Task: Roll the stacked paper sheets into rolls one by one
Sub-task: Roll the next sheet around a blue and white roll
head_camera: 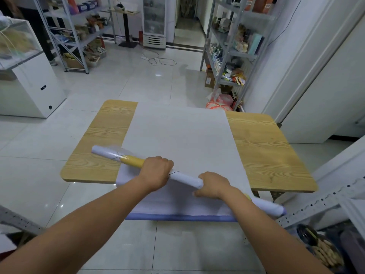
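**Hands.** Left hand (157,171) and right hand (212,186), lower centre of frame, set a little apart. Both are curled round one paper roll (185,177).

**Roll.** A long white tube with a yellow band left of the left hand. It lies on a diagonal from centre left to lower right, over the near edge of the stacked paper sheets (177,135). Whether it rests on the stack or is lifted clear cannot be told.

**Stack.** White and flat, in the middle of the wooden table (262,151), its near edge overhanging.

**Step, as judged.** One sheet appears fully rolled and is being held tight. The next move likely calls for keeping the grip so the roll does not spring open, setting it off the stack, then lifting the near edge of the top sheet.

**Containers.**
- Glass display case (17,40), upper left: pale straw-coloured contents, not identifiable.
- Glass-door cooler (154,20), top centre: contents unclear.
- Cardboard box (209,80), under the right shelving: contents hidden.
- Round dark container (320,252), lower right: tan stick-like items.
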